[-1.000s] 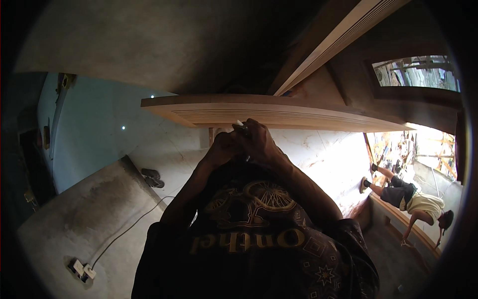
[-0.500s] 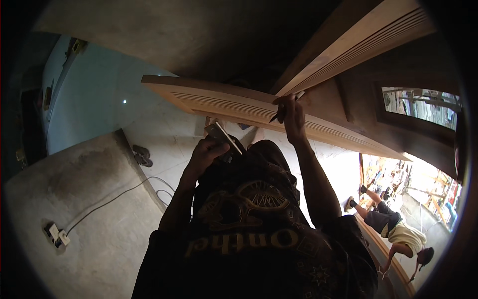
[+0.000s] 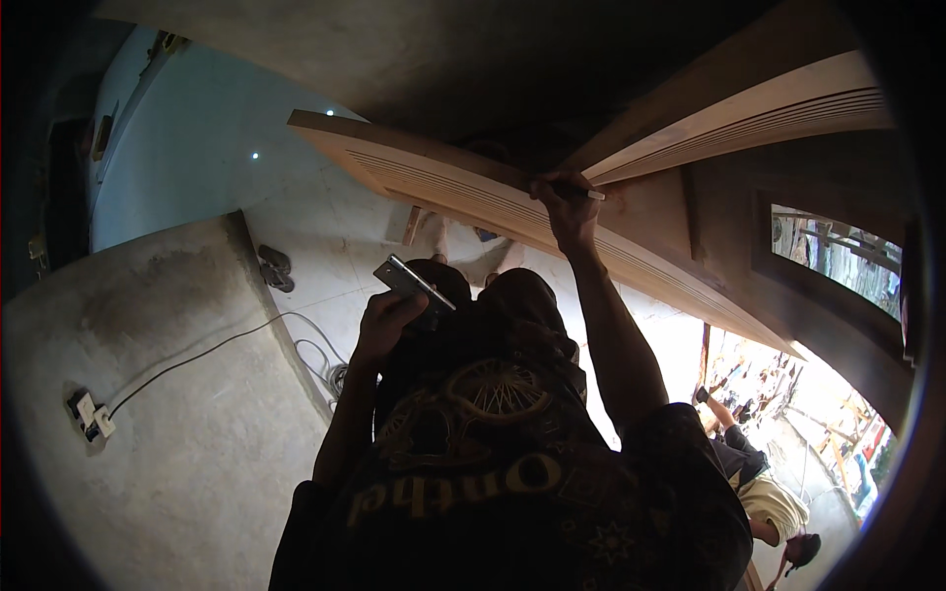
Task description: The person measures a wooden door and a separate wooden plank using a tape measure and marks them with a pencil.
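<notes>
A pencil [image 3: 595, 194] is gripped in my right hand [image 3: 568, 219], its pale end sticking out to the right and its tip hidden. That hand rests at the upper edge of a wooden door panel [image 3: 448, 184], which stands on its side across in front of me and has long grooves along its face. Lower and to the left, my left hand [image 3: 382, 327] is closed around a metal door hinge [image 3: 419, 284], a flat grey plate with a bright long edge. The hinge is held above my knee, apart from the panel.
Another grooved timber piece [image 3: 749, 123] meets the panel at the upper right. Sandals [image 3: 276, 268] lie by a concrete block [image 3: 187, 335] with a socket [image 3: 91, 414] and cable [image 3: 197, 360]. A person [image 3: 774, 492] bends over at the lower right.
My right hand has turned, so the pencil's dark tip no longer shows and it lies flatter at the panel's upper edge. The hinge has tilted slightly in my left hand. The view has shifted.
</notes>
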`<action>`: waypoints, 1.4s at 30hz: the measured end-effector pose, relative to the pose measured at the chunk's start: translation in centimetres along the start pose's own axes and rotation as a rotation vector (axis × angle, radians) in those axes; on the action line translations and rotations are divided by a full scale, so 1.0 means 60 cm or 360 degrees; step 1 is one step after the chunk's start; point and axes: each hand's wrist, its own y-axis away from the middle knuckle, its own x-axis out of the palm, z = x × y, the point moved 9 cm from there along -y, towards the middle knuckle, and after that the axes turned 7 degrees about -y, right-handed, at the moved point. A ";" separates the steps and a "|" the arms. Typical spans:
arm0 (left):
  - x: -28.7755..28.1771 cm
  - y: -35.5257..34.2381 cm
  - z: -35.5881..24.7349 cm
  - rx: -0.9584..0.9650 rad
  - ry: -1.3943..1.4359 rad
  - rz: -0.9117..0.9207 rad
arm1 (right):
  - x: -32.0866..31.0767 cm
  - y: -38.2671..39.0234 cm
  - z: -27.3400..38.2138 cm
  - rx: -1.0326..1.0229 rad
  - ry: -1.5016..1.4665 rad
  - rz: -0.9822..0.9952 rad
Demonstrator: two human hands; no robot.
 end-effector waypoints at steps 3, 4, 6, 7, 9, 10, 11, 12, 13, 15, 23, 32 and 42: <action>-0.003 0.002 0.007 -0.0017 0.0072 -0.0049 | 0.002 -0.004 -0.005 -0.0024 0.0121 0.0066; -0.002 0.001 0.007 -0.0015 0.0064 -0.0044 | 0.001 -0.005 -0.007 -0.0031 0.0112 0.0068; 0.000 -0.001 0.005 -0.0013 0.0047 -0.0031 | -0.001 -0.006 -0.011 -0.0029 0.0099 0.0077; 0.002 -0.001 0.004 -0.0021 0.0033 -0.0031 | -0.001 -0.006 -0.011 -0.0017 0.0097 0.0083; 0.006 -0.002 0.000 -0.0039 0.0003 -0.0028 | -0.003 -0.006 -0.011 0.0006 0.0124 0.0075; 0.007 -0.003 0.003 -0.0041 0.0035 -0.0028 | -0.001 -0.007 -0.009 0.0018 0.0150 0.0068; 0.008 -0.005 0.009 -0.0042 0.0067 -0.0028 | 0.001 -0.007 -0.007 0.0030 0.0176 0.0059; 0.008 -0.006 0.014 -0.0043 0.0099 -0.0028 | 0.002 -0.006 -0.007 0.0036 0.0191 0.0053; 0.008 -0.008 0.016 -0.0034 0.0105 -0.0023 | 0.002 -0.006 -0.007 0.0038 0.0207 0.0048; 0.009 -0.013 0.019 -0.0015 0.0119 -0.0013 | 0.001 -0.007 -0.007 0.0046 0.0239 0.0036; 0.005 -0.020 0.016 0.0008 0.0052 -0.0003 | 0.005 -0.007 -0.005 0.0049 0.0247 0.0069; 0.023 -0.049 -0.032 0.0149 -0.0199 0.0065 | -0.018 0.025 0.030 0.0183 -0.0164 0.0121; 0.159 -0.171 -0.125 0.0058 -0.1768 0.0777 | 0.041 0.144 0.051 0.0425 0.0481 0.0622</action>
